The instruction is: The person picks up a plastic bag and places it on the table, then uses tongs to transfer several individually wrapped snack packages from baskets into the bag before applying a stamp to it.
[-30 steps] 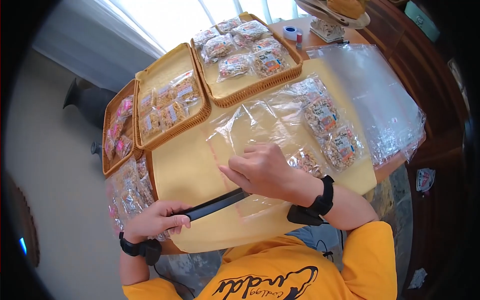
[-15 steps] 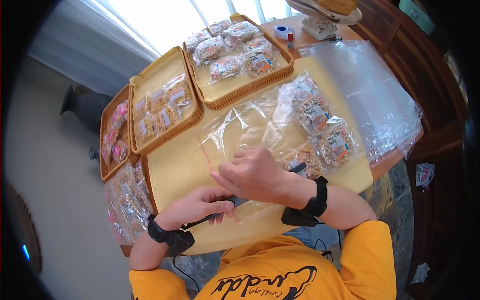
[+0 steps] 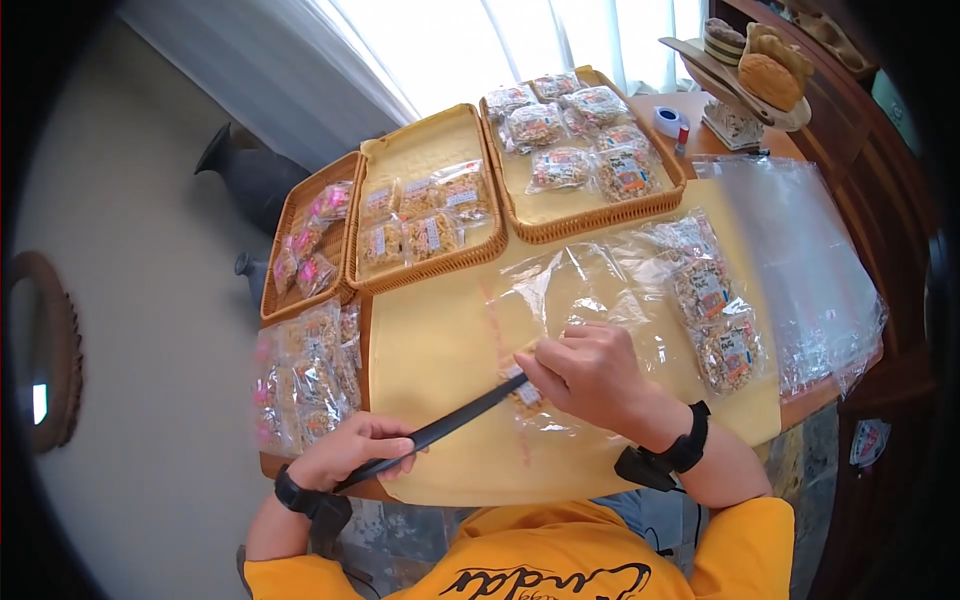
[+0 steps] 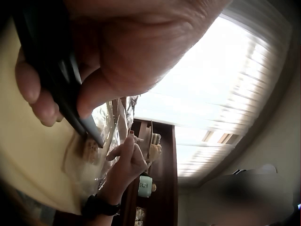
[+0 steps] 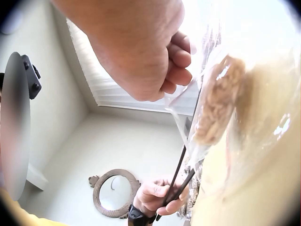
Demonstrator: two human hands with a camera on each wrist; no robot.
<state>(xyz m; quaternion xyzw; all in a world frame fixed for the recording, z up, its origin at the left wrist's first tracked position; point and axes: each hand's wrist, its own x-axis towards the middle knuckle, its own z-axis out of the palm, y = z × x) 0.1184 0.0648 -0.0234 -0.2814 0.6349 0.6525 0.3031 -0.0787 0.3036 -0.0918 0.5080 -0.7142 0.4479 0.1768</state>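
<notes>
My left hand grips the handle end of long black tongs, thumb on top, as the left wrist view also shows. The tongs reach right to a puffed-grain snack, which lies by their tips inside clear plastic; one arm passes behind it in the right wrist view. Fingers curled, my right hand pinches the edge of a large clear plastic bag spread over the yellow paper. Several wrapped snack packets lie at this bag's right end.
Wicker baskets of packets stand behind: a small one, a middle one and a large one. Flat clear bags cover the table's right side. Filled bags lie at left. Tape sits at the back.
My left hand, close to the right half a second ago, has drawn back left with the tongs. The snack has come from under the right forearm to left of the right hand. The head view has shifted.
</notes>
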